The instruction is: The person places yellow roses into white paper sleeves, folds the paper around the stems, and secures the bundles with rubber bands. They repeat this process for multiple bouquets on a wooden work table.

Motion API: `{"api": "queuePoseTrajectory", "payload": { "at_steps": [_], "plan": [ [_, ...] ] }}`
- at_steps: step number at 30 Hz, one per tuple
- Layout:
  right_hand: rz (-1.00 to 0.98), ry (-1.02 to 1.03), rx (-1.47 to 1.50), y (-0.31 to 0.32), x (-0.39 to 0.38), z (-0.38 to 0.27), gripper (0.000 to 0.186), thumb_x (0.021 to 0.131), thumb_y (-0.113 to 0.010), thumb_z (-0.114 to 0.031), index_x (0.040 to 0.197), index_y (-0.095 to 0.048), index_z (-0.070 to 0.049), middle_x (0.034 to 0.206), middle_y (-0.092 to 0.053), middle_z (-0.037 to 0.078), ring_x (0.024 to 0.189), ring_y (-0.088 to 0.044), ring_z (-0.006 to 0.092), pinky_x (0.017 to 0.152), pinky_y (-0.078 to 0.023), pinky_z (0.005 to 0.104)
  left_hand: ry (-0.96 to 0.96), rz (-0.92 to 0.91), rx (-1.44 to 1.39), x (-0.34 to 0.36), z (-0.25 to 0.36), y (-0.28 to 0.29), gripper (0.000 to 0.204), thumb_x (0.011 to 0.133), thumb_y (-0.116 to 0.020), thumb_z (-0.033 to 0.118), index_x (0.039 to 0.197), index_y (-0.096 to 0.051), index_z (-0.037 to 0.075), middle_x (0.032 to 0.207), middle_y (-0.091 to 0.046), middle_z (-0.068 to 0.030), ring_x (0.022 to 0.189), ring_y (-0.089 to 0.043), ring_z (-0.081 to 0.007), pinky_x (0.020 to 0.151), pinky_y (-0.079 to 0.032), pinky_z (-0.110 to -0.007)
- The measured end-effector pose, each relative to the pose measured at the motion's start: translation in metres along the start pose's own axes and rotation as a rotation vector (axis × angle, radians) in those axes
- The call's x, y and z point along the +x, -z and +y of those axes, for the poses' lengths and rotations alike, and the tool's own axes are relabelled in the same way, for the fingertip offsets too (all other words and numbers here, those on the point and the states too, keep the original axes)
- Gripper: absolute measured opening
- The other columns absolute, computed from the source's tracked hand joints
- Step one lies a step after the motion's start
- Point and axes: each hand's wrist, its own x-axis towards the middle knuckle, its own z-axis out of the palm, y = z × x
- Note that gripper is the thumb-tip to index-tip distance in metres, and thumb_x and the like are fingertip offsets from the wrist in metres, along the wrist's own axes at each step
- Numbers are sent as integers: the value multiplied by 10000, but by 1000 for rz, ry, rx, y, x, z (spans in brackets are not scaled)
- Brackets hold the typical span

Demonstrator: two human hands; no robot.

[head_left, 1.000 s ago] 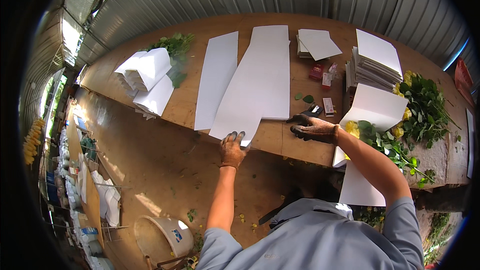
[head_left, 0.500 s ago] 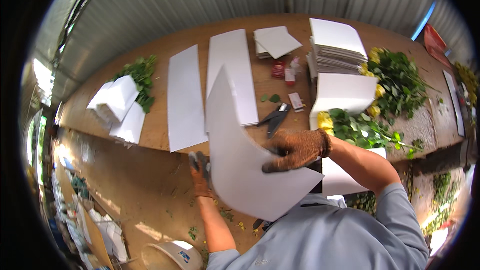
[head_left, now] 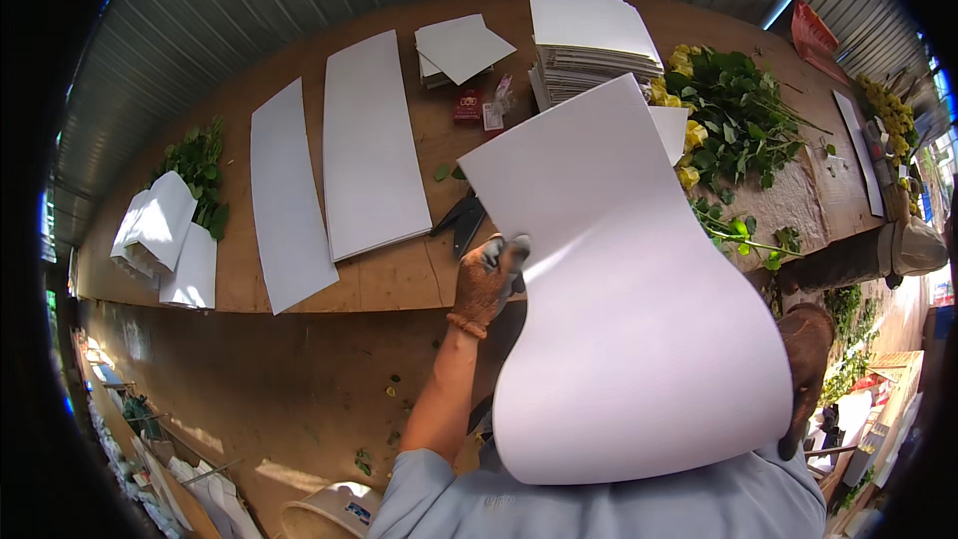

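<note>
A large white paper sheet (head_left: 639, 339), bent into a curve, spans the space in front of my body and hides part of the table. My left hand (head_left: 491, 277), in a brown glove with grey fingers, is closed on the sheet's left edge, thumb uppermost. At the sheet's lower right edge is my right hand (head_left: 808, 354), gloved and in shadow. Its fingers are mostly hidden, so its grip is unclear. Just beyond my left hand, a black-handled tool (head_left: 462, 223) lies on the table, partly covered by the sheet.
White sheets (head_left: 374, 145) and a single long sheet (head_left: 284, 200) lie on the wooden table (head_left: 389, 289). Behind stand a small card stack (head_left: 461, 48) and a tall white stack (head_left: 594, 25). Yellow roses (head_left: 743, 110) lie right; a wrapped bunch (head_left: 165, 225) lies left. A bucket (head_left: 329, 514) stands below.
The sheet has swung right and higher, across my front. My left hand has come up and closed on its edge; my right hand has gone from its face to its right edge. The view has shifted right.
</note>
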Motion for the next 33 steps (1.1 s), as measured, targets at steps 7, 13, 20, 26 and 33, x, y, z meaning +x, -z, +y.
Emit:
{"api": "queuePoseTrajectory", "payload": {
  "at_steps": [7, 13, 20, 26, 33],
  "plan": [
    [1117, -221, 502, 0, -168, 23, 406, 967, -684, -244, 1247, -600, 38, 1037, -687, 193, 938, -687, 248, 798, -572, 386, 266, -365, 274, 29, 23, -81, 520, 966, -694, 443, 782, -592, -33, 646, -530, -85, 616, -499, -166, 600, -480, -380],
    [551, -616, -105, 93, -48, 133, 596, 926, -767, -316, 1419, -548, -62, 1338, -635, 158, 1167, -651, 271, 971, -555, 389, 655, -395, 201, 41, -3, -80, 507, 939, -714, 476, 840, -667, -19, 705, -592, -13, 607, -523, -115, 558, -458, -325],
    [80, -846, -986, 56, -17, 211, 1028, 759, -799, -563, 1565, -380, -81, 1553, -426, 189, 1361, -474, 410, 1091, -421, 523, 590, -287, 537, 24, -7, -77, 574, 852, -779, 503, 1113, -718, -5, 967, -720, -185, 864, -690, -306, 808, -553, -407],
    [160, -850, -921, 51, -16, 222, 1145, 694, -842, -553, 1590, -320, -70, 1523, -469, 168, 1356, -480, 382, 1100, -399, 519, -59, -618, 1075, 44, 33, -89, 804, 767, -817, 520, 1444, -554, 174, 1551, -386, -262, 1321, -501, -453, 956, -544, -530],
    [69, -1006, -490, 74, -9, 184, 978, 839, -748, -594, 1556, -377, -42, 1520, -486, 176, 1373, -484, 374, 1130, -413, 514, -374, -847, 1278, 64, 29, -109, 784, 816, -781, 505, 1496, -529, 208, 1635, -289, -185, 1528, -190, -468, 1130, -433, -553]
  ]
}}
